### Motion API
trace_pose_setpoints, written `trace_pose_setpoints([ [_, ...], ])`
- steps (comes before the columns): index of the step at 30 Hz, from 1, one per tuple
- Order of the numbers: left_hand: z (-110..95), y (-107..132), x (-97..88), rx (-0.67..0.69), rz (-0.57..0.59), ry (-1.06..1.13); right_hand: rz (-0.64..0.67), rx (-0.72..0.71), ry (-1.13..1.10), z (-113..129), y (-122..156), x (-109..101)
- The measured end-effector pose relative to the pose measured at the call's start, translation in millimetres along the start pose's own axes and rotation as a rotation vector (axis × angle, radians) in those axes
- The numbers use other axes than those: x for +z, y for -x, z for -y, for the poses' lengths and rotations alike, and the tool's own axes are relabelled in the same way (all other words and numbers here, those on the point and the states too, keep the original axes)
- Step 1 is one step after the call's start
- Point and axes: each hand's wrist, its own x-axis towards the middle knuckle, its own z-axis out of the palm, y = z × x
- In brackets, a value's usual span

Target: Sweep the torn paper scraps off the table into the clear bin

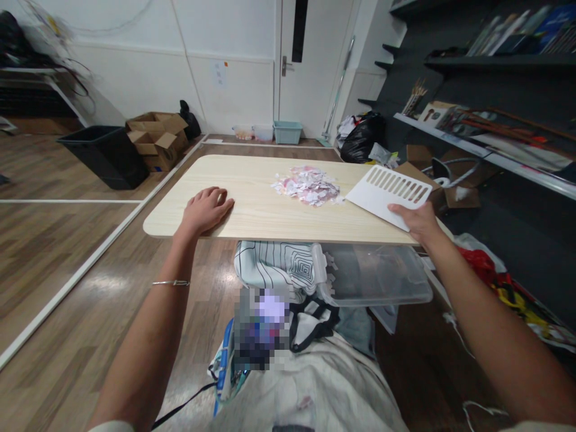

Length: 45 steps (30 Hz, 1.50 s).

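A pile of small torn paper scraps (307, 185), white and pink, lies on the far middle of a light wooden table top (252, 216). My right hand (416, 219) grips the near corner of a flat white slotted board (387, 193) that rests at the table's right edge, just right of the scraps. My left hand (205, 210) lies flat on the table's near left part, fingers stretched out, holding nothing. A thin bracelet (171, 282) is on my left wrist.
A clear plastic tub (373, 276) sits under the table's near edge above my lap. Cardboard boxes (158, 139) and a black bin (105, 155) stand at the far left. Dark shelves (495, 108) line the right wall, with a black bag (362, 139) and clutter below.
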Motion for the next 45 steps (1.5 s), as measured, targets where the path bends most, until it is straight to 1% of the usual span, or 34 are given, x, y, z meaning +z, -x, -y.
trace_pose_setpoints([
  [5,1,-1,0.4,0.004,0.003,-0.001,0.027,-0.041,0.008,-2,0,-2],
  [11,-1,0,-0.5,-0.011,0.005,-0.004,0.006,-0.058,-0.013,-4,0,3],
  [17,-1,0,-0.5,-0.006,-0.001,0.007,0.002,-0.032,0.045,-7,0,4],
  [20,-2,0,-1.1,-0.006,0.002,0.008,0.019,-0.060,0.075,-8,-1,0],
  [24,-3,1,-1.3,-0.013,-0.001,0.004,0.060,-0.053,0.064,-7,-1,-2],
  [29,-1,0,0.3,-0.012,-0.018,0.026,0.051,-0.039,0.013,-4,1,0],
  [32,0,-1,0.7,-0.008,-0.012,0.021,0.064,-0.042,0.031,-3,2,1],
  [35,0,-1,0.3,-0.009,-0.008,0.006,0.104,-0.045,0.042,0,5,1],
  [39,-2,0,-0.7,-0.012,-0.004,-0.008,0.208,-0.043,0.040,9,9,-1],
  [42,-2,1,-1.0,-0.007,-0.004,-0.002,0.270,-0.007,0.019,16,12,-2],
  [45,-2,1,-1.3,-0.008,-0.002,-0.001,0.301,0.023,0.016,18,14,-3],
])
